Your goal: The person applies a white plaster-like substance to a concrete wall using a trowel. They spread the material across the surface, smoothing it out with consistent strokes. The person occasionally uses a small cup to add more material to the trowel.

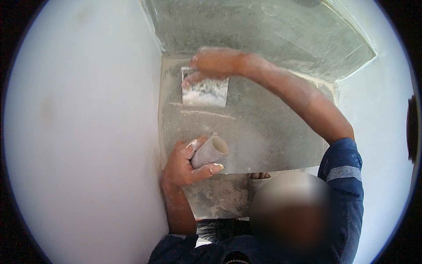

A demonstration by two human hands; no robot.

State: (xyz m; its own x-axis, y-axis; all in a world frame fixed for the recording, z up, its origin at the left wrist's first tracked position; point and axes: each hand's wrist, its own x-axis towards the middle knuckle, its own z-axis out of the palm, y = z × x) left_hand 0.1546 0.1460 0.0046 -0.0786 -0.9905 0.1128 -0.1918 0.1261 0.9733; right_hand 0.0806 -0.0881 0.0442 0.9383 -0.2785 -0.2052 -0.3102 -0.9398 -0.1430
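Note:
My left hand (180,160) is wrapped round a pale grey pipe (205,154), whose open round end tilts up to the right. White dusty residue coats the fingers and thumb of that hand. Farther off, my right hand (200,66) reaches over a white square piece (211,100) on the grey surface (263,123). Grey-white speckled material (209,86) lies across the square's middle. Motion blurs the right hand and its fingers are partly hidden, so its grip is unclear. Whether the square is a sheet or a shallow tray cannot be made out.
A smooth white wall (88,132) rises close on the left, and another white wall (378,154) stands on the right. Behind the surface is a grey-green plastered face (263,35). Pale powder streaks (206,114) mark the surface. Toes (261,175) show below its near edge.

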